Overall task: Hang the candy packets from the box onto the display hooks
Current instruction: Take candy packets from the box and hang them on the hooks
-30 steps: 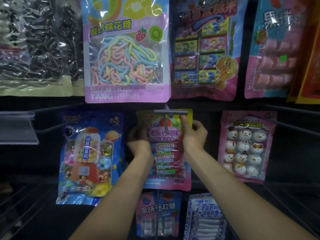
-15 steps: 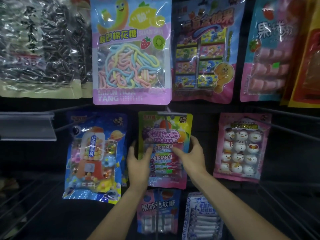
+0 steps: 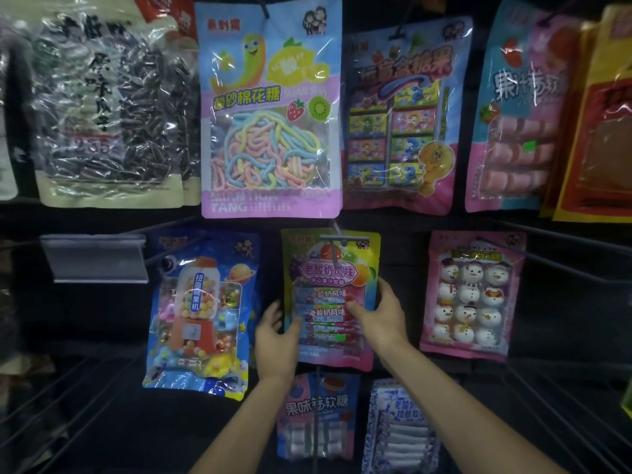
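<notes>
A green, pink and blue candy packet (image 3: 330, 268) hangs from a display hook (image 3: 343, 239) in the middle row of the rack. My left hand (image 3: 275, 340) holds its lower left edge, thumb lying on the front. On the lower right edge, my right hand (image 3: 381, 314) holds it the same way, thumb across the printed strips. The box is not in view.
Other packets hang all around: a blue gumball packet (image 3: 201, 313) to the left, a pink snowman packet (image 3: 472, 295) to the right, a noodle-candy bag (image 3: 270, 111) above, and two more packets (image 3: 318, 415) below. Bare wire hooks (image 3: 564, 248) stick out at right, and a clear label holder (image 3: 95, 256) at left.
Both hands slid down from the packet's top by the hook to its lower edges. The view has tilted up, showing more of the upper row.
</notes>
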Demonstrator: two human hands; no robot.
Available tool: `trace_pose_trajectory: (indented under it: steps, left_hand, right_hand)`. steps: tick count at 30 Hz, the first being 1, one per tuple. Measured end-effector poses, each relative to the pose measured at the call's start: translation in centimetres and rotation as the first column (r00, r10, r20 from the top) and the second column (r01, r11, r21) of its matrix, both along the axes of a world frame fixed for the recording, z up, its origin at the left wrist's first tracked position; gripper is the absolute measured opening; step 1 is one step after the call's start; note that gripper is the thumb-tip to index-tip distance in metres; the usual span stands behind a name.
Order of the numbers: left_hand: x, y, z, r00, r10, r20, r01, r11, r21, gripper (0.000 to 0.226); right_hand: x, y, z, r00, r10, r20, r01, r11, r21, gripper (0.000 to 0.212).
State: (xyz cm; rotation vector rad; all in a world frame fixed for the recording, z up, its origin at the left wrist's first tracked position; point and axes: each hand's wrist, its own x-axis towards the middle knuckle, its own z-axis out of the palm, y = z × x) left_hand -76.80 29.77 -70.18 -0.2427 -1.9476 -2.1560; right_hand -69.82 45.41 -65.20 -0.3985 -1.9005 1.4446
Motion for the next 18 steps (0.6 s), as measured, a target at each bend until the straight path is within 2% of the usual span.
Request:
trace_pose_trajectory:
  steps: [5,10,13,18]
  left_hand:
    - [0.2,0.0,-0.3,0.996,-0.064,0.054,0.068,0.995,-0.074,0.073]
    - [0.9,0.3,-0.8,0.997,-0.058,0.060,0.063,0.994,-0.086,0.058]
    - [1.7,0.5,-1.1,0.997,-0.062,0.037,0.065,0.991,-0.113,0.055]
    - [2.4,0.9,-0.9,0.997,-0.065,0.047,0.070,0.990,-0.125,0.061]
  right_hand:
    - [0.1,0.1,-0.3,0.977,-0.193,0.095,0.178,0.972,0.151,0.069]
    - [0.1,0.0,-1.0,0.933,-0.329,0.147,0.307,0.940,0.149,0.035]
    - [0.0,0.0,-1.1,0.925,-0.352,0.141,0.334,0.933,0.137,0.031]
    - [-0.2,0.0,-1.7,0.935,-0.331,0.128,0.319,0.941,0.111,0.038]
